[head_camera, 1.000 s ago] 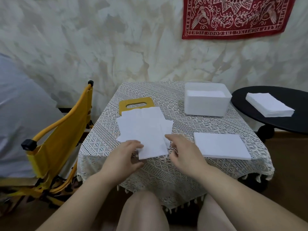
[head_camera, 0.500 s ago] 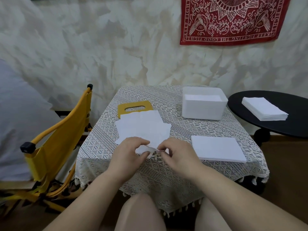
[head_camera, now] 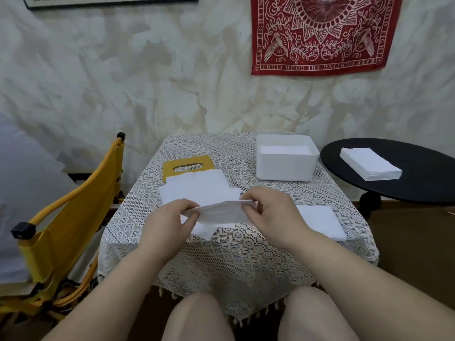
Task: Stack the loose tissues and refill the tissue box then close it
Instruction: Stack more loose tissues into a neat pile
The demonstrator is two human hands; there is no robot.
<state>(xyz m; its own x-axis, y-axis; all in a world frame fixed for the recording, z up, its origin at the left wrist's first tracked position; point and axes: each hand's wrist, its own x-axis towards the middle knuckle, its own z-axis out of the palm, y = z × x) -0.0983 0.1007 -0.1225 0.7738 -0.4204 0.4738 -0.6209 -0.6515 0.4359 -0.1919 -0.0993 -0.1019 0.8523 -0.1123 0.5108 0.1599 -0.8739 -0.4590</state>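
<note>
A second ago both hands rested low on the nearest sheet of the spread; half a second ago their fingertips were closing on its near edge; now the sheet is off the cloth. The left hand [head_camera: 170, 220] pinches the left corner of the thin white paper tissue [head_camera: 219, 212] between thumb and curled fingers, and the right hand [head_camera: 270, 207] pinches the right corner the same way, so the tissue hangs stretched between them just above the white lace tablecloth [head_camera: 236, 252]. Its lower edge droops toward the cloth, and whether it touches there cannot be told

Behind it the fan of loose white tissues [head_camera: 197, 188] lies overlapped on the cloth, its far edge covering part of the flat yellow lid with an oval slot [head_camera: 172, 166]. To the right, partly hidden by the right wrist, sits the squared white stack of tissues [head_camera: 320, 220]. The open white plastic tissue box [head_camera: 285, 166] stands at the far right of the table with tissues already inside

By my reading, one sheet is now separated from the fan and ready to join the neat stack, so the stacking step is underway. Several sheets remain to be gathered, the box is not yet topped up, and the lid is off

Another white stack of tissues [head_camera: 369, 163] waits on the round black side table [head_camera: 418, 188], well apart
</note>
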